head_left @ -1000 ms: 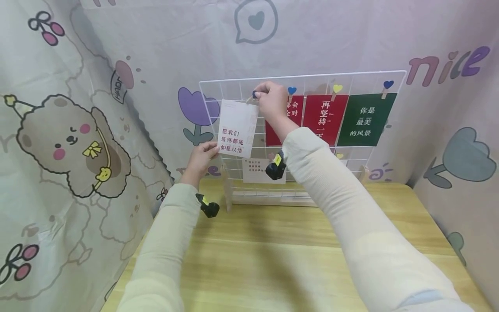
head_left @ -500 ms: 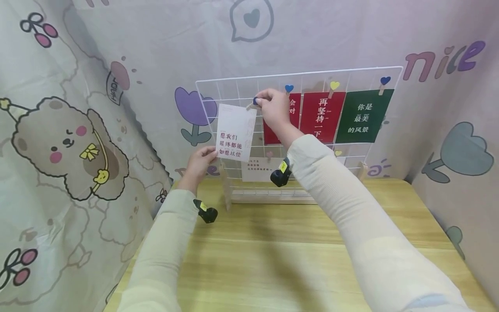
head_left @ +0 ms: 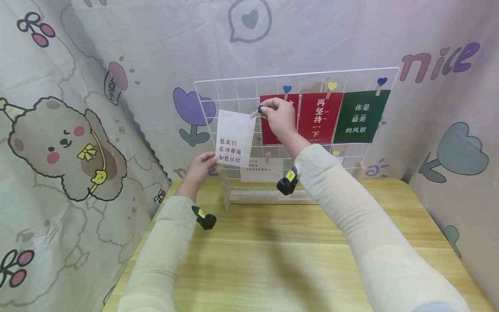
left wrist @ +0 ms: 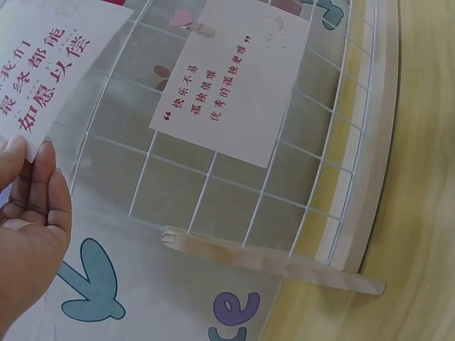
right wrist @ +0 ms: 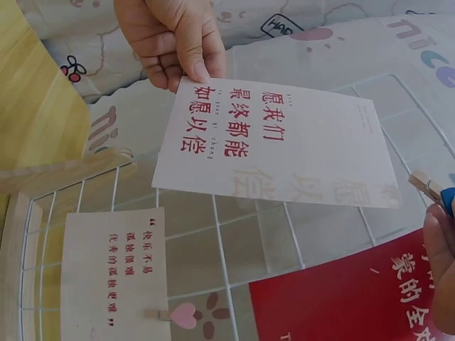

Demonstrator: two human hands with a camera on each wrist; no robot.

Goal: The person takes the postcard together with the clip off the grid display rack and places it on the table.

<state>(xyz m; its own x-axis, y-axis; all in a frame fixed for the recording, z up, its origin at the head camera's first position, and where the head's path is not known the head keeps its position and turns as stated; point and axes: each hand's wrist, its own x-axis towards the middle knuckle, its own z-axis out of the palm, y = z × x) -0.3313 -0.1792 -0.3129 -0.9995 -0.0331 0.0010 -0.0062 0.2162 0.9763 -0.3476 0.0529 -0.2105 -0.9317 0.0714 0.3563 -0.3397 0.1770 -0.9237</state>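
Observation:
My left hand (head_left: 199,171) pinches the lower left corner of a white card (head_left: 234,141) with red Chinese lettering, thumb on its front. The card stands in front of the left part of a white wire grid rack (head_left: 296,75). Between thumb and fingers, my right hand (head_left: 281,117) holds a small wooden clothespin (right wrist: 425,186) with a dark blue heart. The clothespin's tip is right by the card's upper right corner; in the right wrist view a small gap shows between them.
Right of the white card, two red cards (head_left: 319,119) and a green card (head_left: 362,117) hang from heart clothespins. A smaller white card (left wrist: 227,85) hangs lower with a pink heart clip. The grid's wooden feet (left wrist: 270,264) stand on a wooden table (head_left: 249,260); printed cloth surrounds it.
The white card has come down a little with my left hand. My right hand with the clothespin has moved down and to the right, showing more of the left red card.

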